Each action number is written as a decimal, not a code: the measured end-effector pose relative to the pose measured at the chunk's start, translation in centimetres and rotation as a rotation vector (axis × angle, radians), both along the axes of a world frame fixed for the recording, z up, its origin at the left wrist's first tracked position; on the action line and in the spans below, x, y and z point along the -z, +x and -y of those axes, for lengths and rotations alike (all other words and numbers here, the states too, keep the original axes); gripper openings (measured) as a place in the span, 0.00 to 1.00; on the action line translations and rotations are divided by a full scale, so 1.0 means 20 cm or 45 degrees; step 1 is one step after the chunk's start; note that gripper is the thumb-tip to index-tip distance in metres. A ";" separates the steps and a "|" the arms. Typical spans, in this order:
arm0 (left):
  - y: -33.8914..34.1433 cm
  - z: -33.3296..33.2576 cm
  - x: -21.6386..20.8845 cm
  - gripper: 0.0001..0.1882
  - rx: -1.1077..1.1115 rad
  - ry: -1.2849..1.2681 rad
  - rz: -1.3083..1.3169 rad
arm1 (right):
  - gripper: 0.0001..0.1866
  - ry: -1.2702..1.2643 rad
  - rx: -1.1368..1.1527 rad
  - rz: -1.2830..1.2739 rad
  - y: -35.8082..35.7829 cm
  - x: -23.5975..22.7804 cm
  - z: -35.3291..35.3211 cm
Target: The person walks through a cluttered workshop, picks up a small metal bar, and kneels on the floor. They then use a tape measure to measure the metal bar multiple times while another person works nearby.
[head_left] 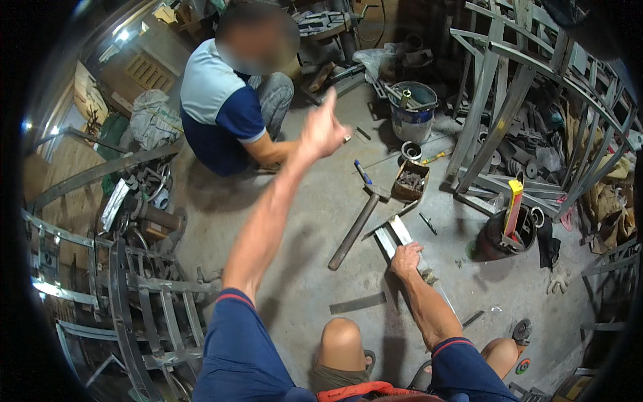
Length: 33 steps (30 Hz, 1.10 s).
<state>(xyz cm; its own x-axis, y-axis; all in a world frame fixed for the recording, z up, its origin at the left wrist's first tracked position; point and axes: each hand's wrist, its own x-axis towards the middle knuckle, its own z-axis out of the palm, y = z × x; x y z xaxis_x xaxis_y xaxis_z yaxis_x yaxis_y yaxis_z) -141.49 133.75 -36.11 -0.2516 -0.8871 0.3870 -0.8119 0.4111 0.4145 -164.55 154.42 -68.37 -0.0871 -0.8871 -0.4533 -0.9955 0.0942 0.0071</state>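
Observation:
My left hand (pixel 325 130) is raised over the middle of the floor, in front of a crouching person, with a finger stretched out away from me and nothing held. A ring shows on one finger. Low on the right, my right hand (pixel 406 260) is closed over a pale metal bar (pixel 400 230) on the floor; a second bar (pixel 386 244) lies beside it. Left of these lies a hammer (pixel 355 231) with a long dark handle. Beyond the bars sits a small open box (pixel 410 182) of dark metal pieces, near a blue marker-like tool (pixel 362 172).
The crouching person (pixel 221 100) is at the far left. A bucket of tools (pixel 412 112) stands far off, a dark bucket (pixel 506 233) at right. Welded metal frames (pixel 495 87) lean at far right; more curved frames (pixel 120 281) fill the left. A flat strip (pixel 358 303) lies nearby.

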 end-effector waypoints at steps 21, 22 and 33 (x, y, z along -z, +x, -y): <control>-0.71 -0.89 1.01 0.19 0.480 1.253 -0.613 | 0.37 -0.077 -0.127 0.272 -0.03 0.02 -0.01; -0.72 -0.90 1.02 0.19 0.425 1.235 -0.759 | 0.37 -0.076 -0.128 0.271 -0.03 0.01 -0.01; -0.41 -0.34 1.02 0.17 -0.219 1.058 -1.117 | 0.40 0.023 -0.077 0.163 -0.02 0.05 -0.02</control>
